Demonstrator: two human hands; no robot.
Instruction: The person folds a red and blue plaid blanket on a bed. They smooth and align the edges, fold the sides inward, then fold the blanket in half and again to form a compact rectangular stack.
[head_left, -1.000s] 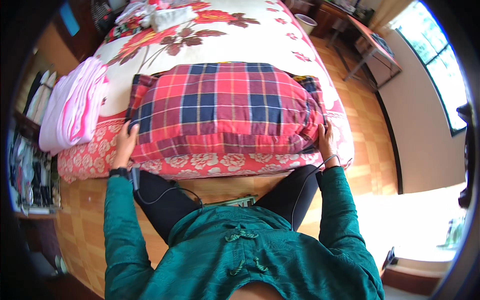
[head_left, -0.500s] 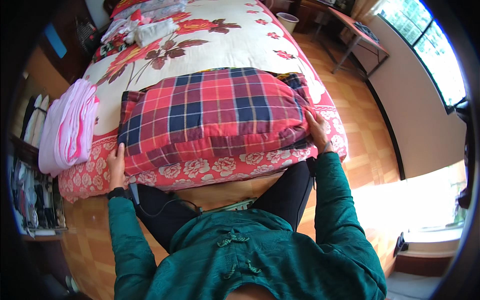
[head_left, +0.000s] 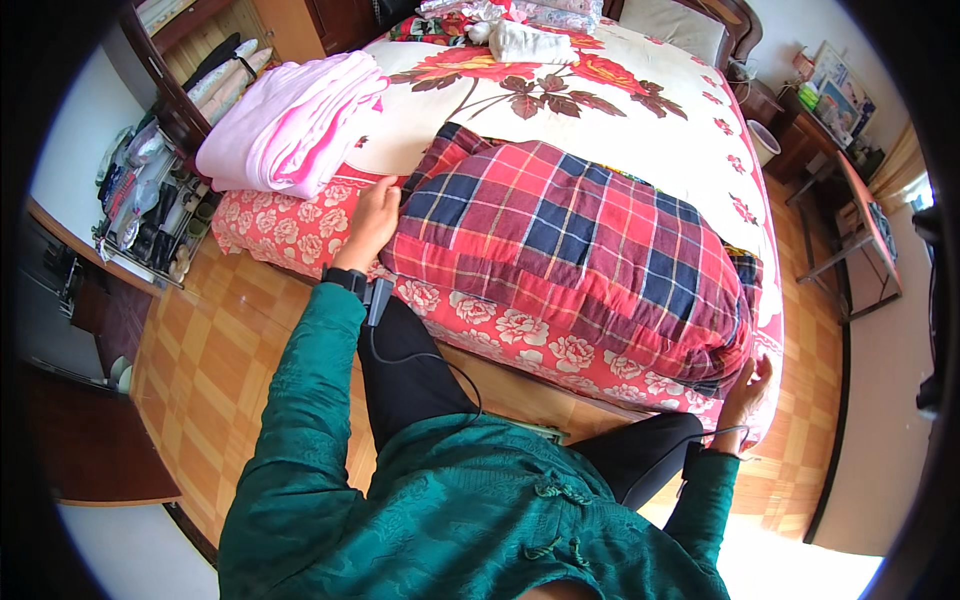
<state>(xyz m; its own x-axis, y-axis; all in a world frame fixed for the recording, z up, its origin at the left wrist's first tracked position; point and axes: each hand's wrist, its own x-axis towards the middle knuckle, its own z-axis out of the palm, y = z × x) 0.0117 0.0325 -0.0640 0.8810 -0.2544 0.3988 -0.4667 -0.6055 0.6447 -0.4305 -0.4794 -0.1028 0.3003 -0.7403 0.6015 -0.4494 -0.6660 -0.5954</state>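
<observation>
A large red, navy and maroon plaid pillow lies slantwise across the foot of the bed, its right end nearer to me. My left hand rests against its left edge, fingers loosely bent and partly hidden from view. By the lower right corner, my right hand has its fingers apart, close to or lightly touching the cloth. Under the pillow is a red bedspread with pale roses. Part of another patterned cloth shows past the pillow's far right edge.
A folded pink blanket sits at the bed's left corner. White cloth and other bedding lie farther up. Left of the bed stands a rack holding shoes and bags. A small table and a white bin are on the right.
The view has turned to the left, so the bed and pillow appear slanted and farther right. My right hand's fingers have come away from the pillow's side and spread apart. My left hand stays by the left edge.
</observation>
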